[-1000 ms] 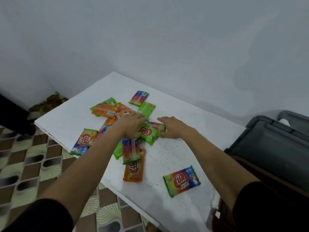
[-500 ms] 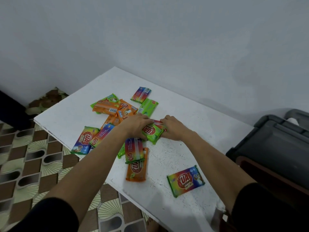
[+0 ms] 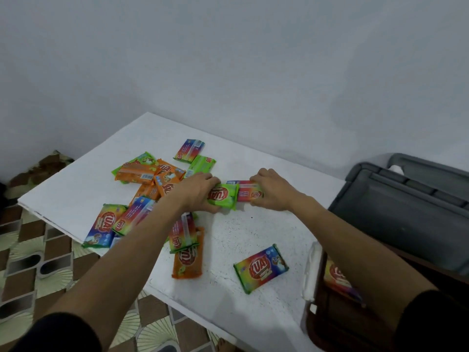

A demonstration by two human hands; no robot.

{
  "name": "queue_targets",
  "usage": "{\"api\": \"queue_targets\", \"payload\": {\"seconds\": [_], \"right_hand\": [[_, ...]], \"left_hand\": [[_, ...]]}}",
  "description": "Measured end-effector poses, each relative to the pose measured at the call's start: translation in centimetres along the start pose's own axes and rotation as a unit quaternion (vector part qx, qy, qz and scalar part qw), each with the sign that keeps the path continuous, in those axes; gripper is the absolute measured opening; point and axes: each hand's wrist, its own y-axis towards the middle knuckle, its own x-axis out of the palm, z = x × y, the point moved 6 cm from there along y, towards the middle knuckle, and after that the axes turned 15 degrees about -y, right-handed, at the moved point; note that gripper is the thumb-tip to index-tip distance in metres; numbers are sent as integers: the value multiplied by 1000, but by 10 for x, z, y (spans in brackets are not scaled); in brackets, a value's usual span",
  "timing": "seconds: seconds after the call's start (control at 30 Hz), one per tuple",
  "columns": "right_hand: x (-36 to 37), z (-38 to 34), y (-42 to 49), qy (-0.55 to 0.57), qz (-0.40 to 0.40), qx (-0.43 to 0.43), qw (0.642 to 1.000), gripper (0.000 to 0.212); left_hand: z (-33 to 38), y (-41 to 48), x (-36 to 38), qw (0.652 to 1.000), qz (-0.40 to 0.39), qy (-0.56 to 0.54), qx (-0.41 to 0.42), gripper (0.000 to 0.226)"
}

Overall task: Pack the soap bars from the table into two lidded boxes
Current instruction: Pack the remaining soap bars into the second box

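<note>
Several wrapped soap bars lie scattered on the white table (image 3: 76,189). My left hand (image 3: 195,191) grips a green soap bar (image 3: 223,196) at the table's middle. Right beside it, my right hand (image 3: 271,193) holds a red-and-rainbow soap bar (image 3: 247,193); the two bars touch end to end. A rainbow bar (image 3: 261,268) lies alone near the front edge. An orange bar (image 3: 187,260) and a striped one (image 3: 182,232) sit under my left forearm. A dark brown box (image 3: 330,326) stands open at the right with a rainbow bar (image 3: 337,278) inside.
A grey lidded bin (image 3: 406,207) stands to the right of the table, behind the brown box. More orange and green bars (image 3: 149,174) pile up at the table's left. Patterned tile floor (image 3: 38,270) shows below the left edge. A plain wall rises behind.
Both hands have closed on bars: the left now grips the green bar, the right the red one beside it. The camera has tipped down and the brown box has come into view.
</note>
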Motion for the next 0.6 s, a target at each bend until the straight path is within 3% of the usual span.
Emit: {"api": "queue_targets", "payload": {"seconds": [0.27,0.6], "right_hand": [[-42,59,-110,-1,63,37,997,64],[-62,102,-260,13,107,108,988,74]], "left_hand": [[95,12,-19,995,57,18,74,86],[223,8,-23,980,89,23,176,74]]}}
